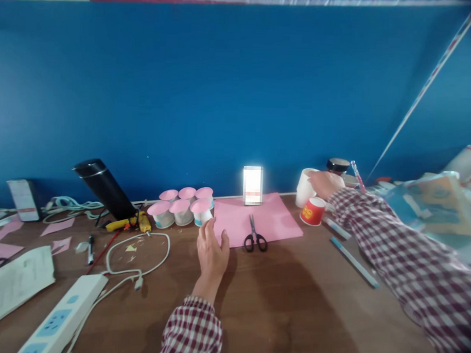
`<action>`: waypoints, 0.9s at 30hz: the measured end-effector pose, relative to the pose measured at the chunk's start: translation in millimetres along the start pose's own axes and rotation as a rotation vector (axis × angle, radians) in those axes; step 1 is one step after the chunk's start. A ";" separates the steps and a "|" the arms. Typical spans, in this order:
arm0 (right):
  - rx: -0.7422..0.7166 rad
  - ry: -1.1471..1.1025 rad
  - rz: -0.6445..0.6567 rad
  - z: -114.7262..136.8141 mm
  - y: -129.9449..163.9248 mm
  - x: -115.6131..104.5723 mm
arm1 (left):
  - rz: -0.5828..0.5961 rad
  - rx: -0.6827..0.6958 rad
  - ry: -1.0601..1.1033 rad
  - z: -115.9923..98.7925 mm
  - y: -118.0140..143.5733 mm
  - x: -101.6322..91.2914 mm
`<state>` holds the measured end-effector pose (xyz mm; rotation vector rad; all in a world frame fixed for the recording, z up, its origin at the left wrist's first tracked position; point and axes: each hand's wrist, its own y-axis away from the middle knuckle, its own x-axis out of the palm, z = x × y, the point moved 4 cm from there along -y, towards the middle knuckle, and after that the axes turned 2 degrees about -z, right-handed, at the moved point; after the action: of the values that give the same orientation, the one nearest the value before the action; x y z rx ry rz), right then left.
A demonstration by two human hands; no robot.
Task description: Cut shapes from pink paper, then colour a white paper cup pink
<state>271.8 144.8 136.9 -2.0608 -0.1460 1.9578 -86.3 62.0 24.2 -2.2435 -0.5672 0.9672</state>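
My left hand [213, 250] rests at the front of a group of several small paper cups [181, 216] topped with pink paper. Its fingers are stretched out, with the thumb apart, and the fingertips are close to the nearest right cup. On the far right, my right hand [328, 185] reaches over beside an upright white cup-like thing [305, 189], its fingertips at the upper edge; blur hides how they grip. Below that hand stands a red paper cup [312, 212]. Black-handled scissors [252, 233] lie on a pink paper sheet [272, 219] between my hands.
A lit phone [252, 185] stands at the wall behind the sheet. To the left are a black tumbler [106, 187], a yellow glue gun [129, 223], cables and a power strip [63, 314]. A blue-capped pen [354, 263] lies at right, near packets [431, 209].
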 end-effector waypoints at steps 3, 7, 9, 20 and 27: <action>-0.034 0.022 -0.010 0.0 1.1 0.7 | 0.006 -0.002 0.008 -0.4 0.1 0.0; -0.061 0.045 -0.033 -3.2 1.8 0.6 | 0.014 -0.015 0.003 -1.4 0.4 0.0; -0.066 0.047 -0.031 -6.0 0.9 1.2 | 0.015 -0.015 0.004 -2.3 0.5 -0.1; 0.003 -0.022 -0.062 -16.2 2.6 -9.6 | 0.026 -0.017 0.006 -3.4 0.5 -1.4; 0.004 -0.013 -0.237 -4.5 12.3 -37.7 | 0.002 -0.001 0.012 -1.3 -0.1 -1.1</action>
<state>272.1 122.1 169.8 -1.9293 -0.3711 1.8260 -86.0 60.9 25.5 -2.2502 -0.5603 0.9546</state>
